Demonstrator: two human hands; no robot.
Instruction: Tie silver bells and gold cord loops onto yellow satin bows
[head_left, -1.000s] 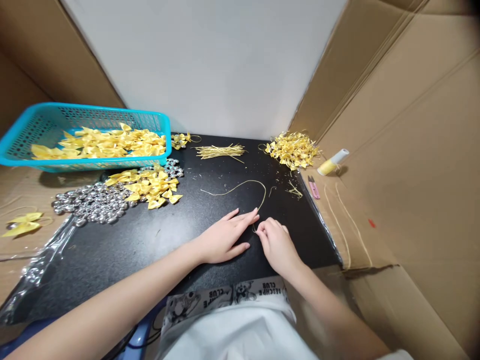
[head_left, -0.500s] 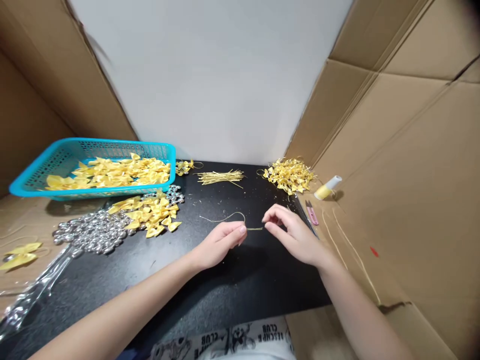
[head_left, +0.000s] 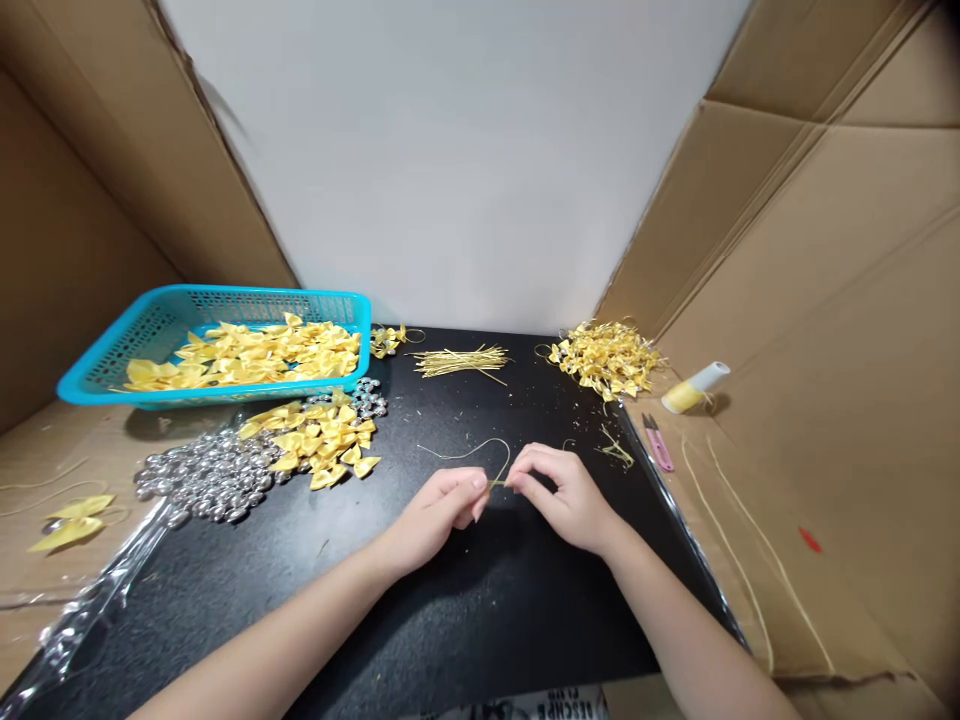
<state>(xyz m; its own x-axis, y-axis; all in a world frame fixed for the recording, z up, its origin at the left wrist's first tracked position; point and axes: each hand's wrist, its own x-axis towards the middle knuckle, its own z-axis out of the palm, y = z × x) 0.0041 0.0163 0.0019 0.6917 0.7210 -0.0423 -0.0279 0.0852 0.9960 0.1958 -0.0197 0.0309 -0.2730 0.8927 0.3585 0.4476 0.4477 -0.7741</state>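
Note:
Over the middle of the black table top (head_left: 450,620) both my hands pinch one thin gold cord (head_left: 480,447). My left hand (head_left: 439,510) grips it between thumb and forefinger, and my right hand (head_left: 564,495) pinches it just to the right, fingertips almost touching. The cord's free end loops up and away to the left across the table. A loose heap of yellow ribbon bows (head_left: 322,440) lies left of my hands beside a pile of silver beads (head_left: 206,475).
A turquoise basket (head_left: 97,375) of yellow bows stands at the back left. At the back lie a bundle of cut gold cords (head_left: 461,360) and a heap of bows with cords (head_left: 607,355). Right of the table lie pink snips (head_left: 658,443) and a yellow spool (head_left: 694,388). Cardboard walls stand on both sides.
My hands have lifted from the table, where the left lay flat. They pulled apart, then came close again, both pinching the cord. The cord's loop has become smaller.

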